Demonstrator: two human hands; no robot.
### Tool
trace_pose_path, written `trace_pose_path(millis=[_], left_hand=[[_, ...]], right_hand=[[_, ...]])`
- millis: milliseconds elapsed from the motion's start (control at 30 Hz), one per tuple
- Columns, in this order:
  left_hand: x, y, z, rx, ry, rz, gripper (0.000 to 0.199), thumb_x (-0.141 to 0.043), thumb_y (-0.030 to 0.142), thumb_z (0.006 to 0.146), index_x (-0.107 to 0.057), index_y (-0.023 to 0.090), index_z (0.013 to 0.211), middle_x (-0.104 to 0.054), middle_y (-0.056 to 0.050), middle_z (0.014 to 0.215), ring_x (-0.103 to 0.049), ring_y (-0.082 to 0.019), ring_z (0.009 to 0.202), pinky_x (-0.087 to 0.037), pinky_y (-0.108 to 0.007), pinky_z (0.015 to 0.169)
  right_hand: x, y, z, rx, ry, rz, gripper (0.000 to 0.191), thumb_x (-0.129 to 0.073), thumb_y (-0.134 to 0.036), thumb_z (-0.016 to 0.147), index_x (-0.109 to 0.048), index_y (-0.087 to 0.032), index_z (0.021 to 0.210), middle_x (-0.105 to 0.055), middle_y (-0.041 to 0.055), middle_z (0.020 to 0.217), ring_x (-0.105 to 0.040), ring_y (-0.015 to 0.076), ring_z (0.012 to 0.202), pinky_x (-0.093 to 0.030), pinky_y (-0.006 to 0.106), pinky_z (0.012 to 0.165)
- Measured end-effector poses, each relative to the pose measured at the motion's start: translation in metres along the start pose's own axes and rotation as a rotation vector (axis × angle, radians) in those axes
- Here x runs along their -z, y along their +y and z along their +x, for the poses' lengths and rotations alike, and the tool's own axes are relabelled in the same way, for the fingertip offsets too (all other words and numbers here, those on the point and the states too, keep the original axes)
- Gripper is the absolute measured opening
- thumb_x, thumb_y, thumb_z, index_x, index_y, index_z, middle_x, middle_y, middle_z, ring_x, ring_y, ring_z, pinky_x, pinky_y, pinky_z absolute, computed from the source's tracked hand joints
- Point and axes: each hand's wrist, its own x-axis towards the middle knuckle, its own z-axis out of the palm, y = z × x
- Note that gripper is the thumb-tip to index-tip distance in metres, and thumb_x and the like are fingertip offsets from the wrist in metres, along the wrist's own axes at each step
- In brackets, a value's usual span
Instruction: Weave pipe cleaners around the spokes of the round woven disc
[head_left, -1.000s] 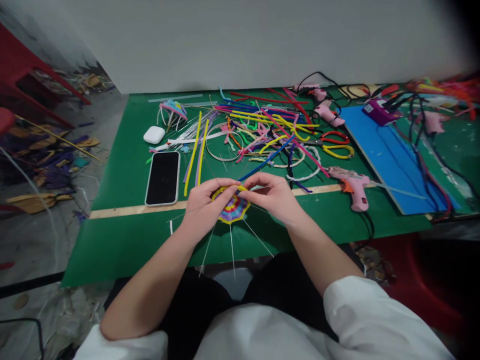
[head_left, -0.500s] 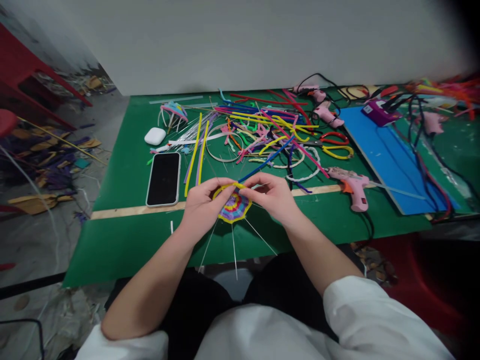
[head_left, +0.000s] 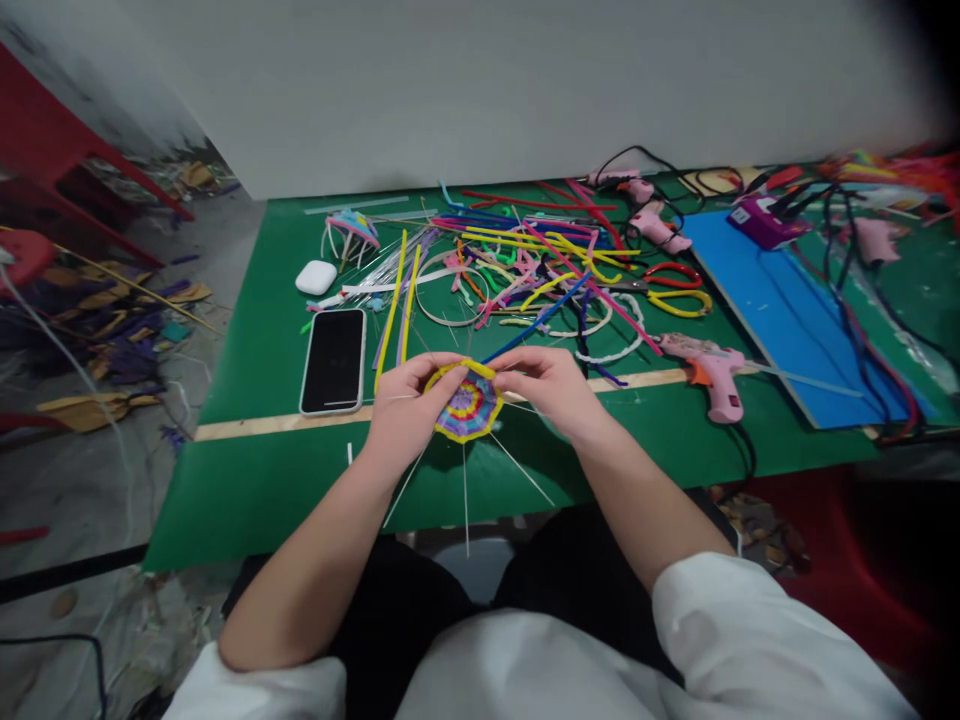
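Note:
A small round woven disc [head_left: 466, 408] hangs over the table's near part, ringed in purple, red, yellow and blue with a yellow pipe cleaner along its rim. Thin pale spokes [head_left: 466, 490] stick out from it towards my lap. My left hand [head_left: 411, 405] is closed on the disc's left side, thumb on its face. My right hand [head_left: 544, 388] pinches the yellow pipe cleaner [head_left: 480, 368] at the upper right rim. Fingers hide part of the far edge. A blue pipe cleaner [head_left: 536, 330] runs up and right from behind my right fingers.
A phone [head_left: 334, 362] and white earbud case [head_left: 316, 277] lie left. Beyond my hands are tangled pipe cleaners [head_left: 517, 265] and a small umbrella-like piece [head_left: 352, 230]. Scissors [head_left: 679, 302], a pink glue gun [head_left: 716, 375] and a blue board [head_left: 780, 330] are at right.
The view has shifted slightly, so the table sits a little further right. My right fingertips have moved right along the rim, away from my left thumb, and more of the disc's face shows.

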Motion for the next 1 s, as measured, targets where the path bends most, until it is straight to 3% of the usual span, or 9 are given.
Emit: trace_pose_path(millis=[100, 200, 367, 467, 567, 667, 867, 1000], left_hand=[[0.000, -0.001, 0.002, 0.013, 0.028, -0.019, 0.026, -0.069, 0.037, 0.070, -0.070, 0.015, 0.084, -0.070, -0.004, 0.082, -0.064, -0.015, 0.073, -0.052, -0.022, 0.064], [-0.001, -0.001, 0.003, 0.022, -0.007, -0.038, 0.027, -0.068, 0.037, 0.070, -0.070, 0.016, 0.088, -0.070, -0.004, 0.087, -0.064, -0.015, 0.078, -0.052, -0.022, 0.068], [0.004, 0.002, 0.004, 0.169, -0.185, -0.106, 0.045, -0.062, 0.042, 0.075, -0.062, 0.018, 0.113, -0.067, -0.008, 0.103, -0.065, -0.019, 0.086, -0.054, -0.025, 0.068], [0.008, 0.004, 0.007, 0.282, -0.291, -0.124, 0.049, -0.060, 0.043, 0.077, -0.058, 0.018, 0.118, -0.068, -0.009, 0.098, -0.066, -0.018, 0.077, -0.056, -0.026, 0.058], [0.009, 0.003, 0.009, 0.323, -0.316, -0.093, 0.047, -0.060, 0.041, 0.077, -0.059, 0.016, 0.116, -0.070, -0.008, 0.089, -0.066, -0.017, 0.068, -0.056, -0.026, 0.054], [0.006, -0.002, 0.007, 0.241, -0.265, -0.047, 0.044, -0.057, 0.042, 0.078, -0.060, 0.015, 0.114, -0.069, -0.009, 0.095, -0.066, -0.017, 0.071, -0.057, -0.028, 0.057], [0.003, -0.007, 0.000, -0.113, -0.092, 0.284, 0.035, -0.050, 0.039, 0.084, -0.067, 0.014, 0.102, -0.067, -0.008, 0.105, -0.064, -0.019, 0.093, -0.054, -0.028, 0.077], [0.004, 0.000, -0.005, -0.292, -0.016, 0.436, 0.032, -0.048, 0.034, 0.086, -0.067, 0.017, 0.105, -0.069, -0.006, 0.103, -0.065, -0.016, 0.088, -0.052, -0.024, 0.078]], right_hand=[[0.004, -0.001, 0.001, 0.007, -0.002, -0.009, 0.021, -0.072, -0.032, 0.064, -0.072, -0.018, 0.080, -0.069, 0.0014, 0.075, -0.062, 0.0127, 0.068, -0.049, 0.026, 0.068], [0.001, -0.002, 0.001, -0.007, 0.012, -0.044, 0.022, -0.072, -0.035, 0.064, -0.071, -0.016, 0.074, -0.068, 0.0021, 0.071, -0.061, 0.0127, 0.064, -0.048, 0.026, 0.063], [0.002, 0.001, 0.003, 0.032, 0.091, -0.120, 0.025, -0.069, -0.039, 0.067, -0.069, -0.013, 0.067, -0.065, 0.0021, 0.063, -0.056, 0.0113, 0.058, -0.044, 0.023, 0.055], [0.007, 0.001, 0.005, 0.052, 0.131, -0.119, 0.026, -0.069, -0.040, 0.067, -0.068, -0.013, 0.067, -0.063, 0.0012, 0.060, -0.055, 0.0104, 0.056, -0.044, 0.023, 0.054], [0.008, -0.001, 0.006, 0.085, 0.160, -0.124, 0.025, -0.069, -0.037, 0.067, -0.070, -0.014, 0.077, -0.067, 0.0024, 0.068, -0.058, 0.0117, 0.062, -0.047, 0.024, 0.059], [0.005, -0.003, 0.004, 0.123, 0.194, -0.154, 0.023, -0.069, -0.034, 0.068, -0.070, -0.015, 0.081, -0.069, 0.0041, 0.076, -0.061, 0.0132, 0.067, -0.048, 0.025, 0.060], [0.005, -0.001, 0.003, 0.133, 0.211, -0.147, 0.022, -0.069, -0.036, 0.068, -0.068, -0.014, 0.071, -0.067, 0.0030, 0.069, -0.060, 0.0116, 0.061, -0.048, 0.023, 0.055], [0.009, -0.009, 0.000, 0.114, 0.093, -0.147, 0.023, -0.070, -0.035, 0.068, -0.071, -0.014, 0.078, -0.070, 0.0034, 0.074, -0.064, 0.0136, 0.065, -0.051, 0.025, 0.060]])
